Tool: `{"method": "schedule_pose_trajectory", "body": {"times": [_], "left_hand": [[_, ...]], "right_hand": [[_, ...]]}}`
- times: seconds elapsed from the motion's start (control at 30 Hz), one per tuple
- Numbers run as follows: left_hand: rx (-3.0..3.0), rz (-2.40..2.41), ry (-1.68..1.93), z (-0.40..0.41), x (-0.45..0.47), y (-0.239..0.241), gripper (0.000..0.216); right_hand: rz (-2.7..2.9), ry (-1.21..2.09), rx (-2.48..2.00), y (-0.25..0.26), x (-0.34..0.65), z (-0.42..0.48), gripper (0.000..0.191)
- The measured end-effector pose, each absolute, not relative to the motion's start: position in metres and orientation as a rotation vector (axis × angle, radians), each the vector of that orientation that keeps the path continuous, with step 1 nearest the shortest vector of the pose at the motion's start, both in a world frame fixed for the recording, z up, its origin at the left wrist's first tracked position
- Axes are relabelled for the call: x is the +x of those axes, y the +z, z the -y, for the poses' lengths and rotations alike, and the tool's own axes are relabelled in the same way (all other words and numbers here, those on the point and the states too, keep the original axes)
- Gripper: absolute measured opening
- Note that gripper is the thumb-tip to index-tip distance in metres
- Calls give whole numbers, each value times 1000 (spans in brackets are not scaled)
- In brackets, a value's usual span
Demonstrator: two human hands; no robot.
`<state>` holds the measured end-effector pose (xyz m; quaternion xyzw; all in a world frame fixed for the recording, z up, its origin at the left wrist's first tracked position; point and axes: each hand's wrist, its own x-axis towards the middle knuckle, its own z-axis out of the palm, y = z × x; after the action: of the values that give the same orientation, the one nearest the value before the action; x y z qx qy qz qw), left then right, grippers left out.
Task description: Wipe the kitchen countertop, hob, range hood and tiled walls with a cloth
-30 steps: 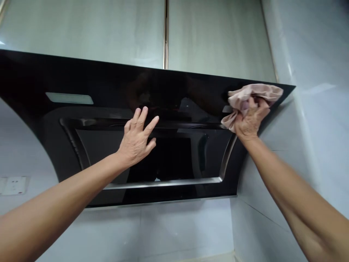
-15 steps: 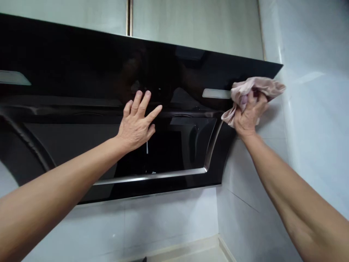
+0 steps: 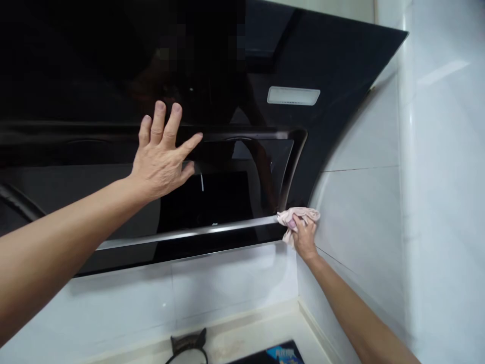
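Note:
A black glossy range hood fills the upper part of the head view. My left hand lies with fingers spread against its front, at the upper rim of the recessed panel. Bunched in my right hand is a pale pink cloth, pressed to the hood's lower right corner. The cloth covers the right end of a silver strip along the panel's bottom. Above it sits a white rectangular lamp in the hood.
Grey-white tiled wall stands close on the right and continues below the hood. Under it is a cream counter with a black round-framed object and a dark box-like item with blue print. A pale cabinet shows above.
My right hand and the cloth have moved down from the hood's upper right edge to its lower right corner. My view has tipped downward, bringing more counter into sight. The left hand stays spread.

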<state>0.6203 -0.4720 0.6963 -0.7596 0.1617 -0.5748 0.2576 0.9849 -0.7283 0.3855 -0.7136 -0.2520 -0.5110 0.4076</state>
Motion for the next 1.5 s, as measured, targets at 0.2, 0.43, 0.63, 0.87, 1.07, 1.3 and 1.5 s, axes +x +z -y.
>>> {"method": "schedule_pose_trajectory", "body": {"times": [0.2, 0.43, 0.63, 0.87, 1.07, 1.3, 1.5], "left_hand": [[-2086, -518, -1609, 474, 626, 695, 61], [-2022, -507, -1635, 472, 627, 694, 54], [-1999, -475, -1623, 466, 627, 695, 56], [-2020, -450, -1559, 469, 620, 694, 52], [-2067, -348, -1548, 477, 617, 680, 52], [-2300, -430, -1457, 501, 591, 584, 52], [-2745, -234, -1236, 490, 568, 363, 60]], "right_hand": [[930, -969, -1931, 335, 966, 750, 53], [749, -1216, -1545, 430, 933, 785, 56], [623, -1778, -1172, 585, 909, 771, 72], [906, -1479, -1553, 514, 921, 691, 61], [1523, -906, -1906, 371, 903, 705, 63], [690, -1397, -1625, 393, 916, 731, 51], [486, -1356, -1586, 390, 925, 656, 60]]}}
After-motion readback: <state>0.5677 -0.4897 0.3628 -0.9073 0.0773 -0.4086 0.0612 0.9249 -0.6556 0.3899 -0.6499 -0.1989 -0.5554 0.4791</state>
